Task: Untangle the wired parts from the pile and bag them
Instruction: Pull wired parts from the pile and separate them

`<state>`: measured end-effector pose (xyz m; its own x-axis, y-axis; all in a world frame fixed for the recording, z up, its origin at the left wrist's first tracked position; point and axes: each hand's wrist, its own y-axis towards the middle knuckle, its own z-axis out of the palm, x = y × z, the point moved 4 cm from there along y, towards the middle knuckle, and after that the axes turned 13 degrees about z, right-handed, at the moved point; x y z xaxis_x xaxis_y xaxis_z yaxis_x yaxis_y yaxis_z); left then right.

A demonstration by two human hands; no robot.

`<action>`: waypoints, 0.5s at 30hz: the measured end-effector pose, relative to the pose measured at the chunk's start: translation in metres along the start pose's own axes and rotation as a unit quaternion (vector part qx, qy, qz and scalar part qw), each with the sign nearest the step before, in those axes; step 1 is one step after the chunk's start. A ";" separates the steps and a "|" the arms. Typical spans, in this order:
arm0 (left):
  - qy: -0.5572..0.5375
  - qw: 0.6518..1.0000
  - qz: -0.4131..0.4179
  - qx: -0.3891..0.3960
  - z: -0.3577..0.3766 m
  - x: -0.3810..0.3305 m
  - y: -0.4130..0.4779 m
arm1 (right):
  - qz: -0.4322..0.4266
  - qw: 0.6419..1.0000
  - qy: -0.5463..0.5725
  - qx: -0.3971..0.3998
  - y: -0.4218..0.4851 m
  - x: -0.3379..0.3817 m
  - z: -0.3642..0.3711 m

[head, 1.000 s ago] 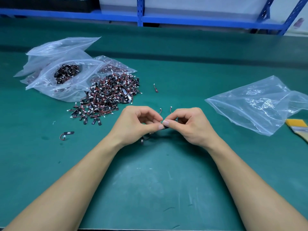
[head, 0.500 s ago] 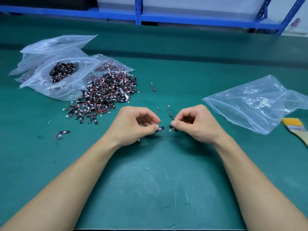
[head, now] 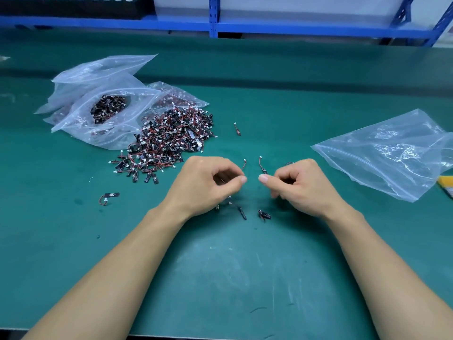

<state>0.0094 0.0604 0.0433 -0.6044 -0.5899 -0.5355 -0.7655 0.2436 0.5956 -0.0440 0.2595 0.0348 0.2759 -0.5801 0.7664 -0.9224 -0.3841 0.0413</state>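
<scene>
Two hands hover close together over the green mat (head: 232,278), thumbs just apart. The left hand (head: 208,185) pinches a wired part (head: 245,164) between thumb and forefinger; the right hand (head: 302,188) curls its fingers round a second wired part (head: 262,166). Beyond the left hand lies the pile (head: 171,141), touching a part-filled bag (head: 81,123). An empty bag (head: 392,155) lies well to the right.

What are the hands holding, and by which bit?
The left hand and right hand each seem to pinch a small wired part; where exactly is hidden inside the curl.
</scene>
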 end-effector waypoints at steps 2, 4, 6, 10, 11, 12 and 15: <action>0.072 0.997 -0.017 -0.038 -0.010 0.012 0.001 | 0.004 1.000 0.005 -0.009 0.001 0.000 0.000; 0.159 0.984 -0.063 -0.041 -0.019 0.031 0.002 | 0.003 1.000 0.010 -0.014 0.001 0.000 0.001; 0.248 0.963 -0.106 -0.010 -0.024 0.049 0.005 | 0.001 1.000 0.013 -0.019 0.001 0.000 0.003; 0.377 0.918 -0.110 0.052 -0.022 0.065 0.015 | 0.002 1.000 0.013 -0.025 0.002 0.000 0.005; 0.396 0.909 -0.112 0.061 -0.020 0.067 0.017 | 0.002 1.000 0.010 -0.026 0.002 0.000 0.005; 0.412 0.902 -0.112 0.064 -0.019 0.068 0.018 | 0.003 1.000 0.007 -0.028 0.002 0.000 0.005; 0.443 0.887 -0.109 0.070 -0.019 0.074 0.021 | 0.008 0.999 0.010 -0.031 0.003 0.000 0.006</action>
<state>-0.0475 0.0070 0.0280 -0.0742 -0.9932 0.0892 -0.9000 0.1052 0.4230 -0.0455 0.2546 0.0311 0.2552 -0.5717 0.7798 -0.9418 -0.3294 0.0667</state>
